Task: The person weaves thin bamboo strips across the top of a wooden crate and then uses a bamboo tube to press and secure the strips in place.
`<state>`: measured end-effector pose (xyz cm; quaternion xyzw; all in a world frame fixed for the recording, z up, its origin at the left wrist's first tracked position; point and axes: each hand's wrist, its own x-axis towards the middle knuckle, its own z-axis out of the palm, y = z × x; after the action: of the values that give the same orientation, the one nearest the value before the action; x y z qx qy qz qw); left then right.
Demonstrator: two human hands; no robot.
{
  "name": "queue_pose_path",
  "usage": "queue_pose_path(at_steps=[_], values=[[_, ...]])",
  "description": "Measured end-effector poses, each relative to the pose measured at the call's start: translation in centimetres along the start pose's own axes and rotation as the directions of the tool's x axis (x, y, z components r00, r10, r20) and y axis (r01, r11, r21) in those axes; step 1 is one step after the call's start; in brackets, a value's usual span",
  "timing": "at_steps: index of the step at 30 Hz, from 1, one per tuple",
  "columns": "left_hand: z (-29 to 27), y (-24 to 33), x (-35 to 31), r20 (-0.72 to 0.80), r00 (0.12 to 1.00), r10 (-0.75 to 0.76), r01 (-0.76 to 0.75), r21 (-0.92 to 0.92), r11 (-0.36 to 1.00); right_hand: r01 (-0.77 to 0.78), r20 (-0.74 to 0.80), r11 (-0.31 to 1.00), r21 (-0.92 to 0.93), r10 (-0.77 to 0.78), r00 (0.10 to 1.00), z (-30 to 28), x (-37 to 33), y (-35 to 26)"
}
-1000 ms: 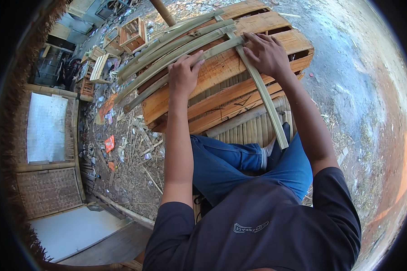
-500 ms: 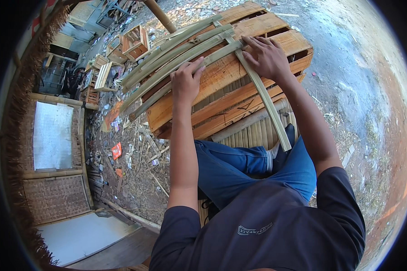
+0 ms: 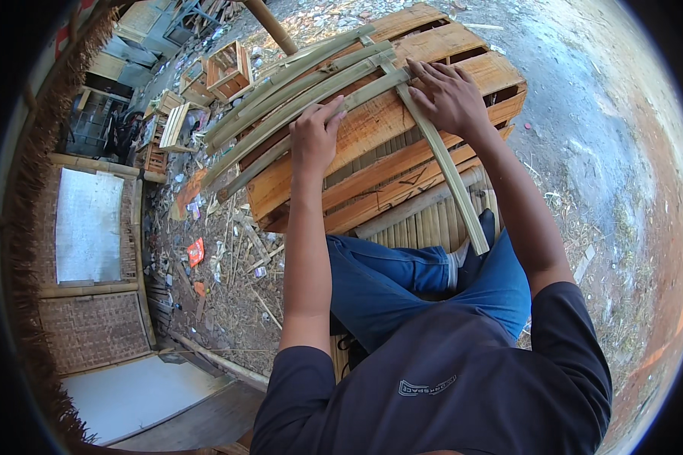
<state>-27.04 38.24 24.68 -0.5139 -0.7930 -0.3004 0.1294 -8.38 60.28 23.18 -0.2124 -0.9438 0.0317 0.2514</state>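
Observation:
Several long, pale green bamboo strips (image 3: 300, 112) lie side by side over a slatted wooden crate (image 3: 277, 186). Across their right ends runs another bamboo strip (image 3: 451, 178), slanting down to my knees. My left hand (image 3: 313, 136) is closed round the nearest lengthwise strip (image 3: 372, 89), thumb on its near side. At that strip's right end, by the crossing, my right hand (image 3: 451, 98) grips with fingers bent over it and thumb below. The fingertips of the right hand are partly hidden.
Under the crate is a slatted bamboo platform (image 3: 425, 227), where my legs (image 3: 402, 265) are folded. Small wooden crates (image 3: 230, 72) stand at the far left on littered ground. A bamboo post (image 3: 272, 29) rises beyond the strips, and a woven wall (image 3: 95, 326) stands at left.
Almost nothing differs. Both hands keep their places on the strip, with a very slight shift to the right in the picture.

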Motion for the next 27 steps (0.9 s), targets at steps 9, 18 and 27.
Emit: queue_pose_path(at_steps=[9, 18, 27], values=[[0.15, 0.11, 0.09, -0.020, 1.000, 0.016, -0.016, -0.003, 1.000, 0.019, -0.028, 1.000, -0.003, -0.019, 0.999, 0.12, -0.16, 0.26], [0.31, -0.17, 0.00, -0.007, 1.000, -0.005, 0.005, -0.019, 1.000, 0.022, -0.012, 0.999, -0.026, -0.022, 1.000, -0.01, -0.23, 0.16], [0.28, -0.06, 0.01, 0.010, 0.999, -0.035, 0.035, -0.038, 0.999, 0.037, -0.058, 0.999, -0.007, -0.037, 0.998, 0.28, -0.19, 0.40]])
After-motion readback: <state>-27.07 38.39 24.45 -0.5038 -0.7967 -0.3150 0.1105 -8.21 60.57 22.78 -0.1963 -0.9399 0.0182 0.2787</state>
